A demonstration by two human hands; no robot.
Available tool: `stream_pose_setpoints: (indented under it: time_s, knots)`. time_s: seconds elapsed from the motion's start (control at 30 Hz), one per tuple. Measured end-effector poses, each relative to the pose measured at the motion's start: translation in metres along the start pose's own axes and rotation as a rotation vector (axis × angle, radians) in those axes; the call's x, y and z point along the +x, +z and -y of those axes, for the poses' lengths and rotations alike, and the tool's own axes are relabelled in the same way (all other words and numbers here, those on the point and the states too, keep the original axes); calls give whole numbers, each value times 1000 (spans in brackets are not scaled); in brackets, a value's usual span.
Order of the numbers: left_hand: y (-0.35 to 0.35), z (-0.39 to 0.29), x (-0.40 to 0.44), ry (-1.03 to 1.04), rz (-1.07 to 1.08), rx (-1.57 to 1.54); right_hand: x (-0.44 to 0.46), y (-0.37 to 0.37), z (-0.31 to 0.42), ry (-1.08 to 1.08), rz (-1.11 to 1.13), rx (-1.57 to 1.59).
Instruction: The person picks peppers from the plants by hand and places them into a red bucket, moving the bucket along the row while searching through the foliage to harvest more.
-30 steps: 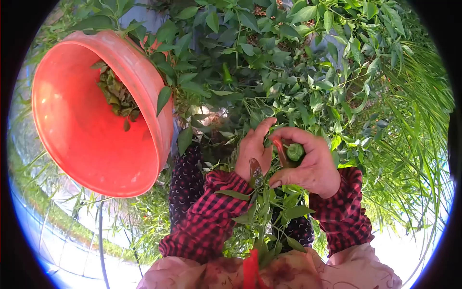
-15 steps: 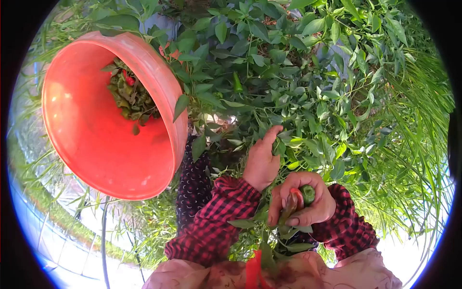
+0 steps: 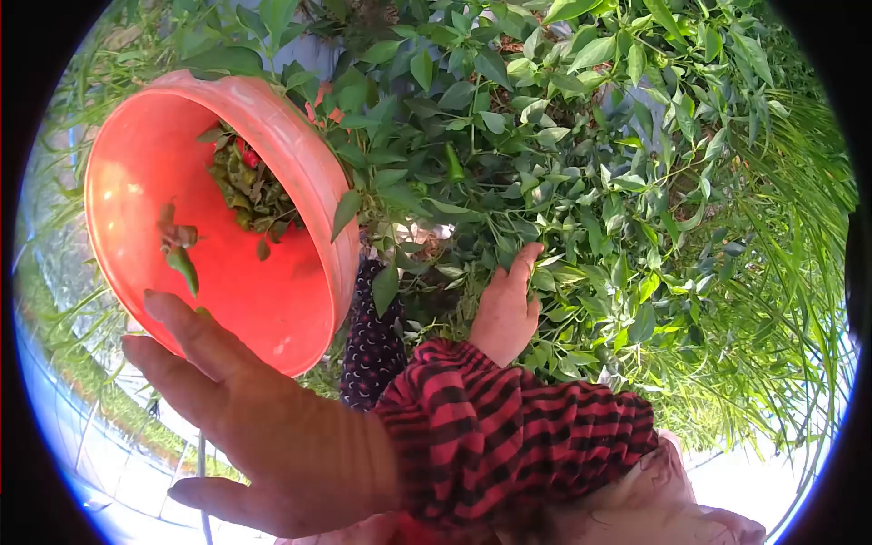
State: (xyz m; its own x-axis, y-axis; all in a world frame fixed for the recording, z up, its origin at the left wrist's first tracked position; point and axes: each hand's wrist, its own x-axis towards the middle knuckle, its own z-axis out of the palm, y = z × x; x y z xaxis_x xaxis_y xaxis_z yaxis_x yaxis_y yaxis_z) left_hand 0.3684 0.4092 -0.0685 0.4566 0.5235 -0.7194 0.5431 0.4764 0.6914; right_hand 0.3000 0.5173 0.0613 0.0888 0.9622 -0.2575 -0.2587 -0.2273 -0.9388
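Observation:
My right hand (image 3: pixel 272 427) is stretched across to the left, fingers spread and empty, by the near rim of a red bucket (image 3: pixel 300 318). Just beyond its fingertips, in the bucket's mouth, are a green chili pepper (image 3: pixel 183 270) and some blurred brownish peppers (image 3: pixel 179 236), seemingly in mid-air. Inside the bucket lies a heap of dark green peppers and leaves (image 3: pixel 241 195) with a red pepper (image 3: pixel 250 158). Among the leaves of a pepper plant (image 3: pixel 590 263) rests my left hand (image 3: pixel 504 313), forefinger extended and thumb apart; its other fingers are hidden.
A green pepper (image 3: pixel 453 163) hangs among the leaves above my left hand. Tall grass (image 3: pixel 790 227) grows on the right. My patterned trouser leg (image 3: pixel 372 336) shows beside the bucket, and a thin pole (image 3: pixel 202 472) stands at the lower left.
My right hand has swung from the right across to the bucket and let go of the red and green peppers it held. My left hand stays among the leaves, barely shifted.

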Motion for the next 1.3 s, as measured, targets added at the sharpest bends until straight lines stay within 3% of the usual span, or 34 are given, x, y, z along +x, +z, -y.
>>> stream_pose_setpoints:
  time_s: [0.07,0.13,0.2,0.27,0.4,0.47,0.5,0.53,0.63,0.7,0.77,0.8,0.87,0.9,0.93,1.0,1.03,1.1,1.13,1.17,1.2,1.23,1.27,1.3]
  knots:
    - [0,1,1,-59,34,49,18,-54,-16,-134,240,298]
    - [0,0,1,-47,22,-43,39,-91,-36,-73,-127,-214]
    - [3,-2,0,-12,17,-208,53,-106,-77,49,-336,-488]
    - [-1,2,-1,15,3,-355,58,-118,-103,300,73,115]
    - [4,9,-8,60,-14,-683,36,-146,-87,478,69,251]
    - [5,11,-6,97,-20,-849,15,-164,-83,397,-38,364]
    - [9,27,-2,81,22,-687,2,-179,-84,406,-61,444]
    - [5,24,-1,81,20,-693,-6,-191,-86,353,-108,417]
    - [-9,19,2,-121,195,-1244,-36,-223,-69,365,-100,278]
    - [-13,8,2,-32,251,-1433,-52,-235,-61,348,-94,191]
    - [-14,5,2,67,356,-1683,-65,-242,-54,314,84,0]
    - [-15,4,2,64,356,-1685,-68,-242,-51,317,83,0]
    - [-17,0,5,-84,38,-919,-69,-242,-37,227,488,-590]
    - [-9,4,4,-68,-39,-864,-70,-241,-30,223,564,-635]
    - [-5,7,5,-68,-38,-863,-66,-242,-23,223,562,-635]
    - [2,10,5,-114,8,-992,-56,-244,-9,117,133,-812]
    - [3,9,5,-171,39,-1035,-44,-240,-3,120,129,-813]
    - [10,9,4,-121,-24,-1012,-13,-225,-5,272,-62,-848]
    - [14,11,2,-75,-88,-992,-9,-224,-20,271,-70,-847]
    - [14,15,1,-76,-84,-988,-12,-223,-45,310,68,-812]
    - [12,20,-1,-110,-34,-733,-15,-223,-61,349,209,-771]
    - [10,24,-3,-144,13,-479,-19,-221,-65,351,209,-766]
    - [10,27,-5,-150,10,-476,-24,-218,-68,252,226,-747]
    - [12,28,-7,10,-33,-544,-29,-216,-70,156,244,-727]
